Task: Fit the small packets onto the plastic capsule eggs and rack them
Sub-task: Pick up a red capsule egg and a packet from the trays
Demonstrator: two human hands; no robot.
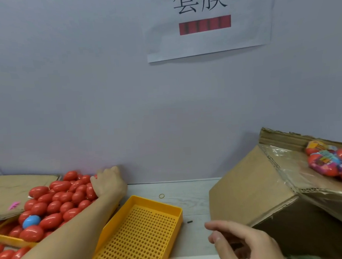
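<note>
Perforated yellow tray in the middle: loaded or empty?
Empty. The perforated yellow tray shows bare holes across its visible floor, with no eggs in it; its near end is cut off by the frame.

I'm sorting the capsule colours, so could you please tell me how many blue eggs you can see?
1. The blue egg lies at the near left of the red egg pile, over the left yellow tray. Others may be buried.

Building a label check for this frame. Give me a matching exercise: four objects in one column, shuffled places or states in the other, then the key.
1. blue egg
2. perforated yellow tray
3. rubber band
4. cardboard box

A. holds wrapped eggs, on the right
B. lies alone on the table, beyond the tray
C. sits among red eggs, on the left
D. holds no eggs, in the centre

Pairs: 1-C, 2-D, 3-B, 4-A
</note>
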